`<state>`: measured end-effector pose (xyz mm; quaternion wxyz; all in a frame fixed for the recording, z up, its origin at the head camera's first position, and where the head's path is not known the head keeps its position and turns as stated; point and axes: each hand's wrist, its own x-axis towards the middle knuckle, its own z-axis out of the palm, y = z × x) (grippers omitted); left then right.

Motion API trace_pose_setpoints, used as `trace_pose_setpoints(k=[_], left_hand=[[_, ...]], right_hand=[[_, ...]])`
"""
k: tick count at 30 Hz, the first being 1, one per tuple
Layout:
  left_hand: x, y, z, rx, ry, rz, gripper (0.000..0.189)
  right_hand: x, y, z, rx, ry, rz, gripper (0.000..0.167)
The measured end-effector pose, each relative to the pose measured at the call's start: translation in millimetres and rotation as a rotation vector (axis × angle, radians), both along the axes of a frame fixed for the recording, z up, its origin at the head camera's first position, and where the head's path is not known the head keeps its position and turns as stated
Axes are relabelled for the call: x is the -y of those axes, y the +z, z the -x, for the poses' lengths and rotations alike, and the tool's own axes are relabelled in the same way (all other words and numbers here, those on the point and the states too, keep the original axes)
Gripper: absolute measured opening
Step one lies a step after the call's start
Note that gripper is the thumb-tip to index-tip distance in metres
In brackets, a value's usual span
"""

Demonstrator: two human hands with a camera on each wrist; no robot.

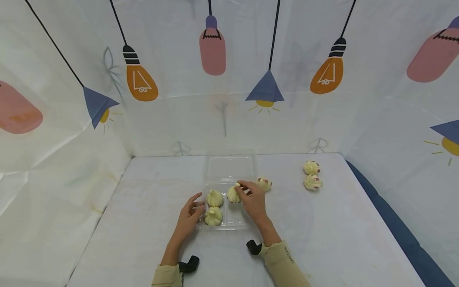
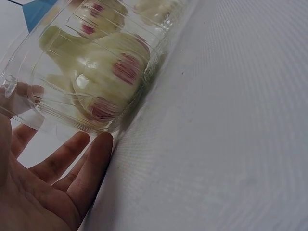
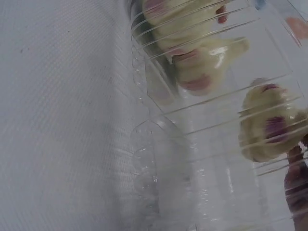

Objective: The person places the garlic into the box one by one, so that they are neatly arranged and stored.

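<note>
A clear plastic clamshell box [image 1: 236, 217] lies opened on the table, its lid [image 1: 229, 168] folded back to the far side. Two pale garlic bulbs [image 1: 214, 207] with purple-red patches sit one behind the other in its left half. My right hand [image 1: 254, 201] pinches another garlic bulb [image 1: 233, 194] by its top, at the far part of the right half. Through the plastic, the right wrist view shows this bulb and dark fingertips [image 3: 296, 178]. My left hand [image 1: 190, 215] touches the box's left side, fingers [image 2: 94, 168] loosely extended against the wall.
One garlic bulb [image 1: 264, 184] lies just right of the box, partly behind my right hand. Two more bulbs [image 1: 312, 175] lie together farther right. A white sheet covers the table [image 1: 340, 239], with white printed curtains [image 1: 172, 119] around it.
</note>
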<state>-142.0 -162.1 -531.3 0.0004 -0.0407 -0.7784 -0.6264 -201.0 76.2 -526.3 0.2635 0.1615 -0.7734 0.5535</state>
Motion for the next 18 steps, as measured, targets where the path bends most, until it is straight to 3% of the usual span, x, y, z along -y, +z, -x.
trace_pose_setpoints(k=[18], left_hand=[[-0.7, -0.2, -0.7, -0.01, 0.015, 0.031, 0.049]], right_hand=[[2.0, -4.9, 2.7, 0.017, 0.051, -0.046, 0.02]])
